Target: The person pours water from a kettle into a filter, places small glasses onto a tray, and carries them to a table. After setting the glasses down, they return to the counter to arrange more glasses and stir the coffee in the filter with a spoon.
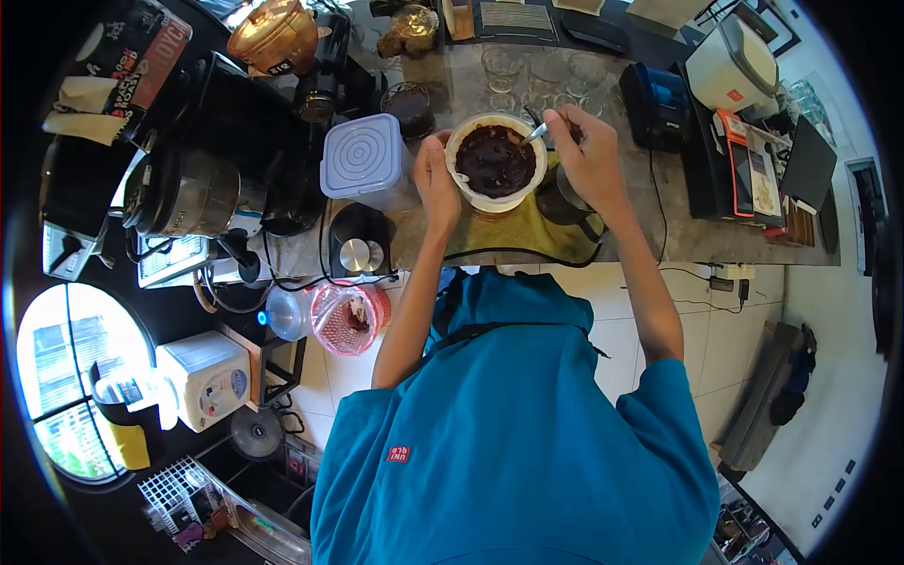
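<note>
A white round tub (497, 202) holding a dark, glossy mass (494, 162) stands at the near edge of the counter, over a yellow-green cloth (508, 237). My left hand (437, 186) is curved against the tub's left side. In my right hand (584, 155) is the handle of a metal spoon (535, 134), pinched between the fingers, its lower end at the dark mass by the tub's right rim. A dark metal pitcher (562, 200) stands just right of the tub, beneath my right hand. Close to my left hand is a translucent container with a pale blue lid (363, 155).
Several clear glasses (541, 75) stand behind the tub. A glass of dark liquid (409, 108) is behind the lidded container. Coffee equipment (202, 193) fills the left side. A black-blue printer (656, 105) sits at the right, its cable hanging over the edge. A pink basket (348, 318) is on the floor.
</note>
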Tool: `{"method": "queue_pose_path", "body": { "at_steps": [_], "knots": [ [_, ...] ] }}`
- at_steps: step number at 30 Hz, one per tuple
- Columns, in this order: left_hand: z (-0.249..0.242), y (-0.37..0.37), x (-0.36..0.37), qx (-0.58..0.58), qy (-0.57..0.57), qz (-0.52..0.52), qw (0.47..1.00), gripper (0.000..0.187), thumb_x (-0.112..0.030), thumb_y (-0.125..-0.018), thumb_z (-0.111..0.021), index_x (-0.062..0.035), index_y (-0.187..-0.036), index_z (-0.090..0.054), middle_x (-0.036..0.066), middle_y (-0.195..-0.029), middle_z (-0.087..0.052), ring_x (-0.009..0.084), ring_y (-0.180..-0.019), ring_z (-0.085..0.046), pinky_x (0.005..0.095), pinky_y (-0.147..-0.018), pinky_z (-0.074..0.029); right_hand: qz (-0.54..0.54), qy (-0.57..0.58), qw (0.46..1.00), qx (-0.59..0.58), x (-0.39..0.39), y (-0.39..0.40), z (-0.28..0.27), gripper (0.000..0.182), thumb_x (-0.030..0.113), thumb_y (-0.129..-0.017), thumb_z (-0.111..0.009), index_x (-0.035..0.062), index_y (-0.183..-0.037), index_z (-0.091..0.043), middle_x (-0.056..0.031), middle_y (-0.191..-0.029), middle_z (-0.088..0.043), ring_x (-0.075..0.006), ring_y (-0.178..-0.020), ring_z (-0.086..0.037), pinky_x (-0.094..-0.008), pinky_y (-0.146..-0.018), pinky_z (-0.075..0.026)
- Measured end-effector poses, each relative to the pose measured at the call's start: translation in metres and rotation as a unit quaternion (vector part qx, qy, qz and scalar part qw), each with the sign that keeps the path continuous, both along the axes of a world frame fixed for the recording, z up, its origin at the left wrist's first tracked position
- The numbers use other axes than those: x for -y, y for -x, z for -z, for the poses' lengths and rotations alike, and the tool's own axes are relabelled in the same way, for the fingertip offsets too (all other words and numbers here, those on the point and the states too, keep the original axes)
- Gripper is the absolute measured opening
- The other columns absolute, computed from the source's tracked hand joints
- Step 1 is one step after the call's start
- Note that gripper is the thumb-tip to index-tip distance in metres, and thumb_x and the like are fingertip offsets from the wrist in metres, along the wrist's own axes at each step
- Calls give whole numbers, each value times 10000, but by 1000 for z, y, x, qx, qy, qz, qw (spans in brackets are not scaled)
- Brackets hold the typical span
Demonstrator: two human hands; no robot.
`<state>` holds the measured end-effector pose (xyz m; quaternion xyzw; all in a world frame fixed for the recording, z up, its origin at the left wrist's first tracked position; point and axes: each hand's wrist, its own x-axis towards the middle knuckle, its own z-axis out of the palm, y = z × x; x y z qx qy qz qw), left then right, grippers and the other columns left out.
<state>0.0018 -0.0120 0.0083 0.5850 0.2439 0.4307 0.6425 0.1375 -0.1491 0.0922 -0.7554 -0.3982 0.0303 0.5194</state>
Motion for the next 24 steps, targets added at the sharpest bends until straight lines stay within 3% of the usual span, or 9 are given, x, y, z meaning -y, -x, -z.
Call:
{"method": "queue_pose_path", "body": {
  "at_steps": [1, 2, 4, 7, 11, 16, 17, 20, 24],
  "knots": [
    [3, 0, 0, 7, -7, 10, 1000, 502, -406, -1044, -345, 17, -1114, -607, 97, -1038, -614, 147, -970, -562, 270, -880, -429, 1, 5, 1000, -13, 0, -1, 4, 288, 217, -930, -587, -43, -806, -599, -73, -565, -472, -110, -527, -400, -304, -514, -344],
    [6, 0, 0, 6, -7, 13, 1000, 502, -406, -1044, -345, 17, -1114, -607, 97, -1038, -614, 147, -970, -562, 270, -880, -429, 3, 5, 1000, -14, -1, -4, 10, 288, 217, -930, -587, -43, -806, -599, -73, -565, -472, -110, -527, -400, -304, -514, -344],
    [6, 3, 6, 14, 14, 24, 1000, 586, -454, -1038, -307, 30, -1303, -502, 167, -1264, -537, 224, -1190, -497, 334, -1028, -363, -4, -18, 995, -99, -4, -8, 19, 298, 216, -934, -580, -39, -780, -599, -35, -561, -478, -80, -537, -404, -287, -510, -334],
    [16, 5, 12, 63, 23, 57, 996, 732, -579, -1004, -262, 20, -1412, -367, 134, -1339, -491, 217, -1235, -486, 329, -1050, -366, -5, -34, 987, -156, -5, -13, 16, 297, 217, -939, -576, -25, -770, -609, 13, -571, -482, -52, -548, -408, -268, -509, -326],
    [34, 12, 19, 60, -27, 45, 997, 894, -714, -923, -291, 23, -1429, -328, 140, -1377, -457, 242, -1277, -444, 353, -1075, -335, -23, -67, 982, -175, -3, -23, 12, 291, 219, -947, -572, -10, -771, -610, 38, -581, -477, -40, -548, -407, -252, -509, -318],
    [41, 28, 33, -90, -182, 60, 977, 1049, -530, -668, -824, 53, -1396, -343, 199, -1341, -468, 305, -1269, -442, 398, -1082, -321, -9, -63, 991, -121, 8, -14, -25, 283, 218, -952, -576, -3, -775, -597, 29, -576, -474, -36, -550, -402, -245, -502, -312],
    [40, 25, 37, -84, -108, 71, 988, 1031, -358, -542, -932, 36, -1336, -406, 183, -1283, -499, 317, -1216, -478, 417, -1048, -354, -11, -59, 990, -124, 9, -13, -28, 283, 218, -952, -576, -3, -775, -597, 29, -576, -474, -36, -550, -402, -245, -502, -312],
    [53, 15, 33, -117, -141, 79, 980, 941, -336, -568, -922, 20, -1293, -439, 170, -1235, -522, 325, -1159, -505, 425, -1007, -384, -7, -55, 998, -39, 6, -11, -33, 268, 204, -945, -583, -17, -795, -596, -22, -559, -475, -67, -529, -410, -270, -495, -324],
    [38, 11, 37, -126, -203, 40, 970, 803, -336, -619, -868, -15, -1262, -511, 163, -1227, -544, 342, -1186, -479, 474, -1028, -317, 5, -21, 999, 39, 5, -3, -34, 255, 197, -933, -591, -34, -828, -608, -81, -557, -476, -127, -508, -415, -310, -492, -342]
  ]
}}
